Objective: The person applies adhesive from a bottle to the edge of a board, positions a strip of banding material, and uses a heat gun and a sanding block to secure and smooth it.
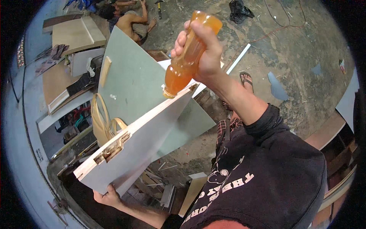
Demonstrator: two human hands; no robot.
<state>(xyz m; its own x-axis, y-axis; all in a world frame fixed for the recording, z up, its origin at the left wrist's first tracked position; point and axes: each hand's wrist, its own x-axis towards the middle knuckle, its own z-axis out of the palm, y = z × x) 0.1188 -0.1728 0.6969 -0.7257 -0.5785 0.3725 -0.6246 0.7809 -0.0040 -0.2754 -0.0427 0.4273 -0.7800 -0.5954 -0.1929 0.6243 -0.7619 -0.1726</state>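
My right hand (207, 51) is wrapped round an amber plastic bottle (189, 57), tilted with its narrow tip down. The tip meets, or nearly meets, the pale wooden edge of a grey-faced panel (145, 126). My left hand (108, 197) grips that panel near its lower left corner, thumb on the grey face and the other fingers hidden. A rough, dark recess (112, 148) is cut into the panel's edge towards its left end. Behind the panel lies a large pale green sheet (131, 72).
Coils of pale yellow edging strip (100, 118) rest beside the panel. Another person (131, 23) crouches at the far left, near a hammer (159, 9). A black plastic bag (240, 11), a thin cord (272, 32) and a grey sheet scrap (277, 87) lie on the floor.
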